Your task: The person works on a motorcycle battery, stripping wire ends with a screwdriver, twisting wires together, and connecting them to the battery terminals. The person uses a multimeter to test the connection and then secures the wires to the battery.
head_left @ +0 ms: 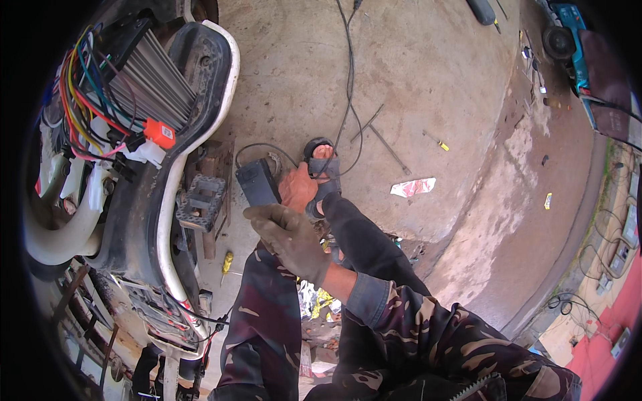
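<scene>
My right hand (pixel 287 242), in a grey-brown glove, reaches leftward over my legs from a camouflage sleeve. Its fingers are stretched out and nothing shows in it. Just beyond it, a reddish-brown shape (pixel 298 188) beside my sandalled foot (pixel 322 152) looks like my left hand; the glove partly covers it, and its fingers cannot be made out. Against that shape, on the ground, stands a black box (pixel 257 182) with a cable. A patterned dark block (pixel 200 202) sits farther left, near the white-edged vehicle body (pixel 167 200).
On the vehicle are coloured wires (pixel 80 100), a finned metal block (pixel 157 80) and an orange connector (pixel 159 133). Around me lie a yellow-handled screwdriver (pixel 227 262), another screwdriver (pixel 438 141), a T-handled wrench (pixel 390 151), a red-white wrapper (pixel 412 187) and a black cable (pixel 350 67).
</scene>
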Demonstrator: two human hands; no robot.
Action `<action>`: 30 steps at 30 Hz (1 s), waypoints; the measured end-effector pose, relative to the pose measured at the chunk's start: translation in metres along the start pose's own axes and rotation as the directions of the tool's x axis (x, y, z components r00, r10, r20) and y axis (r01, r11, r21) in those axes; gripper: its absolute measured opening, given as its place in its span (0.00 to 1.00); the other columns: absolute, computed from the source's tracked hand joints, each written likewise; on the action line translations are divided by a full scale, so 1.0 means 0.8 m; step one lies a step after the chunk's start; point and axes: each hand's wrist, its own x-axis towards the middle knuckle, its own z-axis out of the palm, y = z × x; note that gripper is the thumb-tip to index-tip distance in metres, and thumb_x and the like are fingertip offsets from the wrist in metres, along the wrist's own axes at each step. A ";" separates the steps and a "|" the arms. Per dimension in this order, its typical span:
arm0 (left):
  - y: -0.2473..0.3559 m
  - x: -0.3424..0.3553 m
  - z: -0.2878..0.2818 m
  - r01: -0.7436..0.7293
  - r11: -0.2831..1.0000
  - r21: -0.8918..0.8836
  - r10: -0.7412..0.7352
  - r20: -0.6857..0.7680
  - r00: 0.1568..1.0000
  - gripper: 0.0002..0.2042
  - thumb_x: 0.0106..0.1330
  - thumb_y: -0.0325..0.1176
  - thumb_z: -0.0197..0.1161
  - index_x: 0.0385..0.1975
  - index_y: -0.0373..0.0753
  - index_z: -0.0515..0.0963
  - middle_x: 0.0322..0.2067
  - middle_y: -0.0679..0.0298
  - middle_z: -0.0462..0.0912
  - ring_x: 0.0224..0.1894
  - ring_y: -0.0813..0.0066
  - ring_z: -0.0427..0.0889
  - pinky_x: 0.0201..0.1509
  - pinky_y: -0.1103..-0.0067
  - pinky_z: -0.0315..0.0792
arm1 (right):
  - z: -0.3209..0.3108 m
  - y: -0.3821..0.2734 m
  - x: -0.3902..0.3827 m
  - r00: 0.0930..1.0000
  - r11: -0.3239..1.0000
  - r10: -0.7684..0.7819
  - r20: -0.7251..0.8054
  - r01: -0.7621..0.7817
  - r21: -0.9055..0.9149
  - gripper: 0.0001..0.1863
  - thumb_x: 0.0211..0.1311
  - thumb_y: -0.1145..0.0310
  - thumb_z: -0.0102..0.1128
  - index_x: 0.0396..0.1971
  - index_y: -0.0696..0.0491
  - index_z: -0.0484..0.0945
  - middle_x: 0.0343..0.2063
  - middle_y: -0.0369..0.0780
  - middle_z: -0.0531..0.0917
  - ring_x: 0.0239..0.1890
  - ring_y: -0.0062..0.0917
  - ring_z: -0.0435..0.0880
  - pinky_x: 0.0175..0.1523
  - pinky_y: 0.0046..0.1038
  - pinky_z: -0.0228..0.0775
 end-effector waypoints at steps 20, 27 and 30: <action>-0.069 -0.078 -0.096 0.291 -0.541 -0.789 0.436 0.032 0.899 0.11 0.74 0.40 0.59 0.31 0.41 0.74 0.25 0.67 0.74 0.19 0.75 0.65 0.23 0.73 0.61 | -0.073 -0.028 0.030 0.967 0.844 0.216 -0.135 -0.115 0.524 0.16 0.77 0.49 0.53 0.30 0.41 0.75 0.17 0.25 0.65 0.14 0.11 0.56 0.20 0.20 0.46; -0.097 -0.111 -0.043 0.322 -0.323 -0.890 0.227 0.257 0.939 0.11 0.75 0.43 0.58 0.39 0.40 0.76 0.23 0.68 0.77 0.21 0.75 0.73 0.24 0.73 0.66 | -0.059 -0.030 0.043 0.765 0.710 -0.641 0.067 0.623 -0.328 0.15 0.75 0.54 0.57 0.35 0.50 0.80 0.20 0.28 0.74 0.20 0.16 0.71 0.25 0.22 0.61; -0.100 -0.102 -0.050 0.281 -0.191 -0.940 0.137 0.258 0.956 0.21 0.79 0.49 0.53 0.56 0.36 0.76 0.24 0.67 0.81 0.22 0.77 0.77 0.27 0.76 0.69 | -0.048 -0.024 0.025 0.943 0.774 -0.292 0.159 0.330 -0.540 0.17 0.74 0.59 0.59 0.44 0.59 0.83 0.24 0.33 0.81 0.26 0.21 0.79 0.33 0.25 0.70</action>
